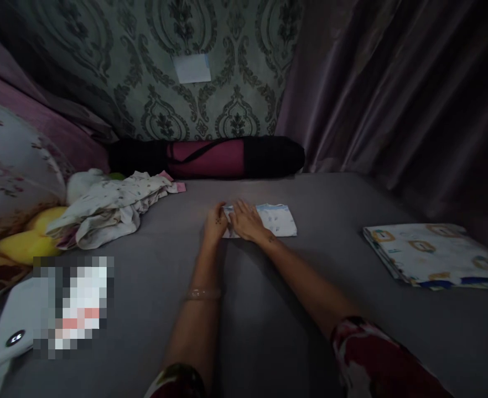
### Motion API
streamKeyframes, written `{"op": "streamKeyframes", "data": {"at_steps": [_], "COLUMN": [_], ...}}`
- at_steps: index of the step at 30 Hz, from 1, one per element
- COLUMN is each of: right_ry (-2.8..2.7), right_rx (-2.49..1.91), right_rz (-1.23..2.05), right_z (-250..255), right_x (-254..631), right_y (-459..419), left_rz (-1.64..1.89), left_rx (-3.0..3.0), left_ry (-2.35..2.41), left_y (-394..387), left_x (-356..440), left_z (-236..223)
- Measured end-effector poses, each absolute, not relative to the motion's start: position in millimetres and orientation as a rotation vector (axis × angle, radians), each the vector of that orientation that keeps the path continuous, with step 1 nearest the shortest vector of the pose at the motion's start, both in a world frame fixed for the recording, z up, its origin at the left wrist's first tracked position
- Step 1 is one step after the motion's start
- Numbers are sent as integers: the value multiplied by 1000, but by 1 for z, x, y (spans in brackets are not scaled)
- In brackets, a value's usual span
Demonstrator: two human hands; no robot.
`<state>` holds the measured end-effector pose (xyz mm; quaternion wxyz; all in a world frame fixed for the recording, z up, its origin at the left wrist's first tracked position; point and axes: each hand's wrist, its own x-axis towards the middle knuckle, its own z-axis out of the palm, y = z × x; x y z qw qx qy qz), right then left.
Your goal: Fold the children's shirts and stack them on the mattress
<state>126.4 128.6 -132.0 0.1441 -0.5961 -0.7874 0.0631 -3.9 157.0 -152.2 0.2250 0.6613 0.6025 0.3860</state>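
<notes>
A small white folded cloth (277, 221) with a faint print lies on the grey bed sheet (269, 309) ahead of me. My left hand (216, 222) is closed in a pinch on the cloth's left edge. Beside it, my right hand (246, 221) lies flat on the cloth's left part with the fingers stretched out. Both arms reach forward from the bottom of the view, and a thin bangle sits on the left wrist.
A heap of unfolded printed clothes (111, 207) lies at the left, by yellow soft items (32, 235). A folded patterned cloth (435, 254) rests at the right. A black and maroon rolled mat (206, 157) lies against the patterned wall. A curtain (393, 94) hangs right.
</notes>
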Motion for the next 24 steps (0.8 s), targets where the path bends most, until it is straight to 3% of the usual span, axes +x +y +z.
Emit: {"op": "streamKeyframes", "data": {"at_steps": [11,24], "right_ry": [-2282,-2061], "right_rx": [-1922,-1854], "right_rz": [164,36], "right_z": [-147,-154], "right_x": [209,249], "right_y": [101,130], "left_rz": [501,457], "left_rx": [2326,2388], "left_ry": [1683,1616], "left_y": [136,157], "left_x": [42,27], "left_z": [-156,-156]}}
